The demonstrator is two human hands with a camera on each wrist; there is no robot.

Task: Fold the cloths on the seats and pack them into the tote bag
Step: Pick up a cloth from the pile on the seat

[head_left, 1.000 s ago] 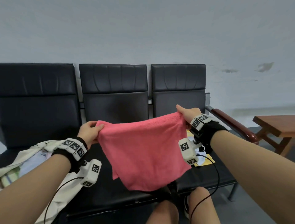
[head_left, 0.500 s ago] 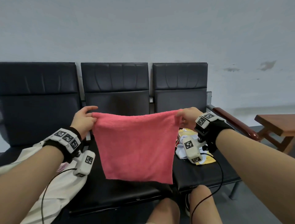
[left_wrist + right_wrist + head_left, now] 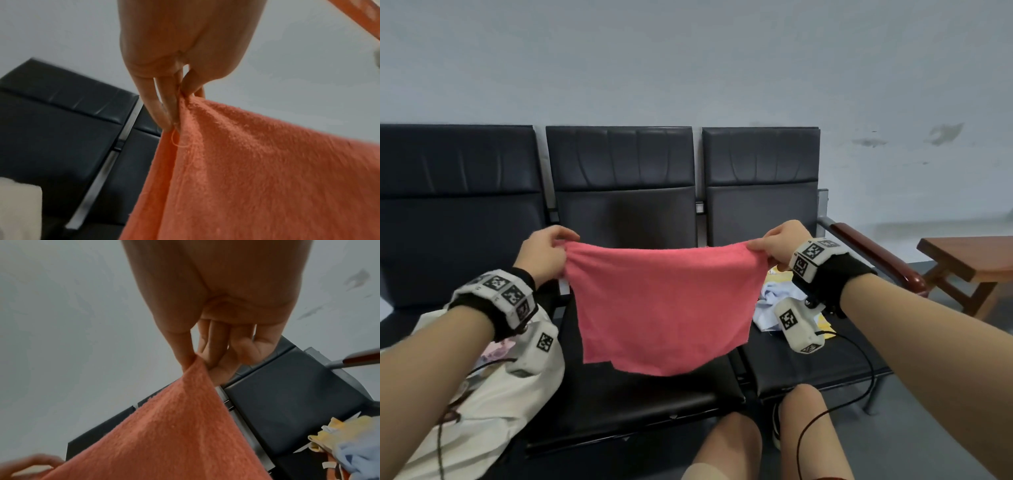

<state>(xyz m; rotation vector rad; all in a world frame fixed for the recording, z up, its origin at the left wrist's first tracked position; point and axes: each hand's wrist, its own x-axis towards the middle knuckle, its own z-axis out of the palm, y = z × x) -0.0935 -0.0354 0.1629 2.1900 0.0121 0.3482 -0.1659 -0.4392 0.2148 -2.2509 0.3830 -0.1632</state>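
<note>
Pink cloth (image 3: 661, 305) hangs between hands — corners pinched

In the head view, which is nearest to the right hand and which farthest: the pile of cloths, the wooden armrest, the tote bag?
From the right hand:
1. Pile of cloths, just below it on the right seat.
2. Wooden armrest, to its right.
3. Tote bag, far left seat.

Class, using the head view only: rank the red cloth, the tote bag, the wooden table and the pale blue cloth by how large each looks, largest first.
1. red cloth
2. tote bag, partly hidden behind the left arm, so it may rival the cloth
3. wooden table, cut off at the frame edge and farther away
4. pale blue cloth, mostly hidden
</note>
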